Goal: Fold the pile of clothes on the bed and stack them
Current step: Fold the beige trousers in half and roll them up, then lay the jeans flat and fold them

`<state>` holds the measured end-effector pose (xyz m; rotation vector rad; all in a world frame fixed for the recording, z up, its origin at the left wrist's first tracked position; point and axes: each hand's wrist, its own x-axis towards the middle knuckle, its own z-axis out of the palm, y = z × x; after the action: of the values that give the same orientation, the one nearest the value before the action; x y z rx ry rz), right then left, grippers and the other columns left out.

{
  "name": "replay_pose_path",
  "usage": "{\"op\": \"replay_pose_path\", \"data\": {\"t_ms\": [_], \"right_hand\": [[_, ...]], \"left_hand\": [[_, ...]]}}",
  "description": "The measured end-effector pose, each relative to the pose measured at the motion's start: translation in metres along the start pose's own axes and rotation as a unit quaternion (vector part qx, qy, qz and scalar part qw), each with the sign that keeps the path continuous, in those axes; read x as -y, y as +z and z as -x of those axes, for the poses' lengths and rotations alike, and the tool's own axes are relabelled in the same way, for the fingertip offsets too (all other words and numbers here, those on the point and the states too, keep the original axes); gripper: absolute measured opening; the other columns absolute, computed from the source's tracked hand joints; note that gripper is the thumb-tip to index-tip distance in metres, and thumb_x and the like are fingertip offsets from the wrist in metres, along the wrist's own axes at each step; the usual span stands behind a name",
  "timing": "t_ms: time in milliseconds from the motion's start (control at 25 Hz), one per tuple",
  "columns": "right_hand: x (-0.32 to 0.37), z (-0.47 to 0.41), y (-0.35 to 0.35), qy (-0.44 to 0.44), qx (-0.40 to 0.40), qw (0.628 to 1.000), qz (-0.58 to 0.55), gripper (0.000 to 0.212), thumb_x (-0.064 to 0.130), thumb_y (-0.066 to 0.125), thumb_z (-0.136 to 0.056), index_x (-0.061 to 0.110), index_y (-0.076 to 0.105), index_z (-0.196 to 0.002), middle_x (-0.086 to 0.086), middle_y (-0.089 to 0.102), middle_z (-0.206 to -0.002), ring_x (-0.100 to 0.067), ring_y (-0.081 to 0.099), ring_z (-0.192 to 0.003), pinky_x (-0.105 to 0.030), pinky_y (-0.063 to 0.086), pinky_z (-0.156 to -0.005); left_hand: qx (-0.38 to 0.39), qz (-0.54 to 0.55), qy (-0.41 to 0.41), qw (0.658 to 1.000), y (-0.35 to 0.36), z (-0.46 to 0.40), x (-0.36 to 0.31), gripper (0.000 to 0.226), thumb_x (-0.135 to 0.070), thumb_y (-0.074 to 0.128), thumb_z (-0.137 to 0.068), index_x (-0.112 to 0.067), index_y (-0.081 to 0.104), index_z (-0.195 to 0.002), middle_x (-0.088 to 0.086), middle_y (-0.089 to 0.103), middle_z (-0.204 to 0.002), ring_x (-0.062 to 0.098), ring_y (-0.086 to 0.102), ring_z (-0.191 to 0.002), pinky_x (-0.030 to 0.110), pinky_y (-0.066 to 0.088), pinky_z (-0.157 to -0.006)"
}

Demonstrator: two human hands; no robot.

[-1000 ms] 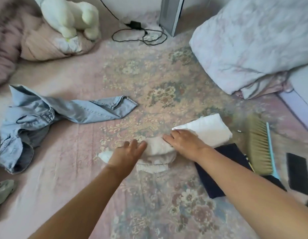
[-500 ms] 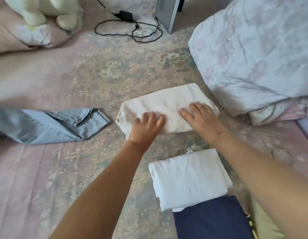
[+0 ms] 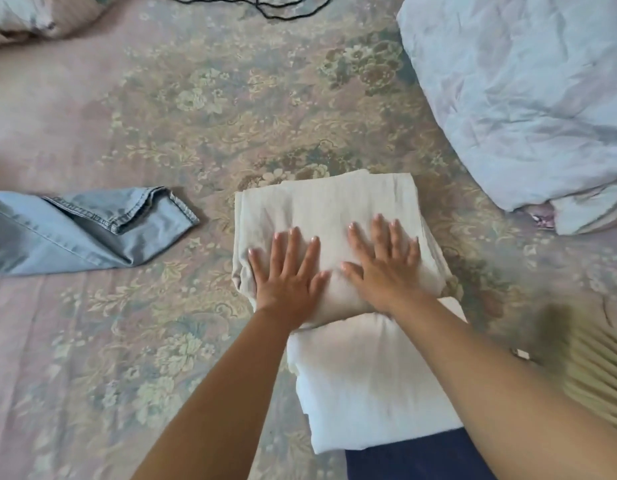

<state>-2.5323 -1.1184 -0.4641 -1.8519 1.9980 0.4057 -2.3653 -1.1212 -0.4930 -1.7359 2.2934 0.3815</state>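
Observation:
A folded cream garment point(image 3: 328, 209) lies on the floral bedspread point(image 3: 161, 116) in the middle of the head view. My left hand point(image 3: 288, 275) presses flat on its near left part, fingers spread straight. My right hand point(image 3: 386, 265) presses flat beside it on the near right part. The cream garment's near edge overlaps a folded white garment point(image 3: 362, 386), which lies just in front of it. A folded navy garment point(image 3: 414, 459) shows at the bottom edge, under the white one's near end. Unfolded light-blue jeans point(image 3: 75, 230) lie at the left.
A crumpled pale quilt point(image 3: 528, 95) fills the right back. The bristles of a hand brush point(image 3: 591, 372) show at the right edge, blurred. A black cable point(image 3: 283, 10) loops at the top. A pink cushion point(image 3: 30, 19) sits top left.
The cream garment went from a half-folded bundle to a neat rectangle set just beyond the white one. Both hands have spread flat on it. The view has drawn closer.

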Motion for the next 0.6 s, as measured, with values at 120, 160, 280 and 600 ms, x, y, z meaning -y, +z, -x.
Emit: {"op": "replay_pose_path", "data": {"t_ms": [120,160,280,600], "right_hand": [[0.000,-0.015,0.034,0.014,-0.015,1.000,-0.001,0.064,0.063,0.008,-0.094,0.041,-0.033,-0.139,-0.001,-0.045,-0.145,-0.028,-0.040,-0.135,-0.057,-0.023,-0.108],[-0.002,-0.019,0.039,0.018,-0.027,0.999,-0.006,0.064,0.063,0.007,-0.093,0.041,-0.036,-0.135,0.000,-0.048,-0.143,-0.028,-0.041,-0.134,-0.056,-0.026,-0.106],[0.001,-0.023,0.039,0.013,-0.014,1.000,0.024,0.062,0.063,0.005,-0.093,0.043,-0.039,-0.131,0.002,-0.050,-0.140,-0.026,-0.041,-0.134,-0.053,-0.027,-0.104],[0.052,0.033,0.002,0.019,-0.006,0.999,-0.036,0.044,0.031,0.038,-0.100,0.007,0.040,-0.136,-0.017,0.028,-0.149,-0.032,0.028,-0.136,-0.039,0.030,-0.108]], "left_hand": [[-0.134,0.038,0.030,0.990,0.033,-0.003,0.003,0.063,-0.050,0.022,-0.090,-0.028,0.031,-0.149,0.008,0.013,-0.159,0.032,0.012,-0.146,0.066,0.001,-0.110],[-0.184,0.036,0.042,0.981,0.042,-0.005,0.005,0.061,-0.047,0.029,-0.089,-0.027,0.038,-0.145,0.010,0.023,-0.157,0.033,0.019,-0.144,0.067,0.005,-0.110],[-0.164,0.059,0.036,0.984,0.048,-0.011,0.006,0.062,-0.045,0.029,-0.086,-0.028,0.039,-0.144,0.009,0.025,-0.156,0.033,0.018,-0.145,0.064,0.001,-0.112],[-0.005,0.073,0.078,0.994,-0.044,0.030,0.094,0.054,-0.031,0.029,-0.101,-0.019,0.016,-0.152,0.005,0.007,-0.161,0.018,0.006,-0.147,0.037,0.003,-0.118]]}}
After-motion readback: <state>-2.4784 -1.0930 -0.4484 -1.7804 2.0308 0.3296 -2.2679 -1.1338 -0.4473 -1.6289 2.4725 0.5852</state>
